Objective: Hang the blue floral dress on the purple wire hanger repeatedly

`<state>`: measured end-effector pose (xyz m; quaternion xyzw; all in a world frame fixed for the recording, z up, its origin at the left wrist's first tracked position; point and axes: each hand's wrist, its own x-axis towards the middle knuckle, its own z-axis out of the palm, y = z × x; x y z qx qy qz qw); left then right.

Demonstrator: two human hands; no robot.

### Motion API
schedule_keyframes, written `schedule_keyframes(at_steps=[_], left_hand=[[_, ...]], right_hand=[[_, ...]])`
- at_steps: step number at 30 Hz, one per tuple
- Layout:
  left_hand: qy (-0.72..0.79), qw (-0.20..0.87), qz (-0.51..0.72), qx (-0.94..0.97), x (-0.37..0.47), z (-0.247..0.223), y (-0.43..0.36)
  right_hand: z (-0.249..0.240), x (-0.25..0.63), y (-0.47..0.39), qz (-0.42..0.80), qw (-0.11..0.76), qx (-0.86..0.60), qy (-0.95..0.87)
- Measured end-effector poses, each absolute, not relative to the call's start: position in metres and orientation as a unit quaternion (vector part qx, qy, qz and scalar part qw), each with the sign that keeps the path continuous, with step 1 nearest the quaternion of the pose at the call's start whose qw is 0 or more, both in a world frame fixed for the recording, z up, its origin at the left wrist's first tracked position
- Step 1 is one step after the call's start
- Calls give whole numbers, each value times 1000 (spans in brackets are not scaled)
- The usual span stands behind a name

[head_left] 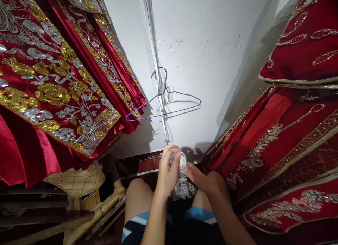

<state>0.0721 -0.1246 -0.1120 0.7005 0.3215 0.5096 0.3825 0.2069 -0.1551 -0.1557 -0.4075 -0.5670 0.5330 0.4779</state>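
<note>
Two hands (pixel 169 167) (pixel 199 177) hold a crumpled, pale patterned cloth (pixel 182 188).

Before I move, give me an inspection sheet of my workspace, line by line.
Surface: no worktop seen; work is held above the lap.
Job's things: bunched patterned cloth, between the hands.
Clutter: wooden furniture and quilted cream pad, lower left.
Grips: left grip closed around the cloth's upper part; right grip at its side, hold unclear.
Cables: nothing seen.
Surroundings: white wall with chipped paint; purple hanger ahead; red embroidered garments, left and right.
</note>
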Motion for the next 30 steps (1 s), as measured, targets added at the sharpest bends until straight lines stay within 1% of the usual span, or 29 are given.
schedule_keyframes(at_steps=[3, 5, 6, 8, 10, 12, 14, 16, 18, 21, 24, 28, 30], left_hand=[[349, 422, 429, 718, 47, -119, -120], [347, 477, 346, 730, 28, -130, -121], [336, 504, 294, 739, 19, -136, -123], [309, 534, 189, 764, 2, -147, -126], [311, 518, 111, 789, -15, -151, -125], [354, 463, 108, 805, -32, -144, -119], [406, 384, 151, 816, -50, -126, -109], [442, 289, 192, 827, -66, -101, -98], [462, 198, 209, 839, -77, -75, -91], [465, 123, 211, 851, -88, -47, -86], [453, 76, 187, 868, -96, -35, -81], [470, -3, 136, 872, -104, -33, -69], [493, -21, 128, 860, -103, -32, -65]], right_hand=[[-134, 208, -144, 625, 407, -332, -577], [-115, 217, -136, 620, 399, -334, -588], [-104, 223, -132, 589, 407, -352, -603], [-82, 237, -120, 488, 436, -405, -638], [-62, 249, -104, 373, 476, -454, -654], [-50, 256, -81, 266, 522, -471, -660], [-47, 256, -54, 187, 559, -449, -672], [-52, 250, -25, 155, 577, -427, -679], [-60, 241, 0, 151, 581, -432, -673], [-73, 232, 22, 183, 550, -468, -668], [-81, 238, 23, 212, 512, -497, -668], [-81, 262, 1, 193, 481, -525, -675], [-76, 273, -16, 167, 461, -543, -681]])
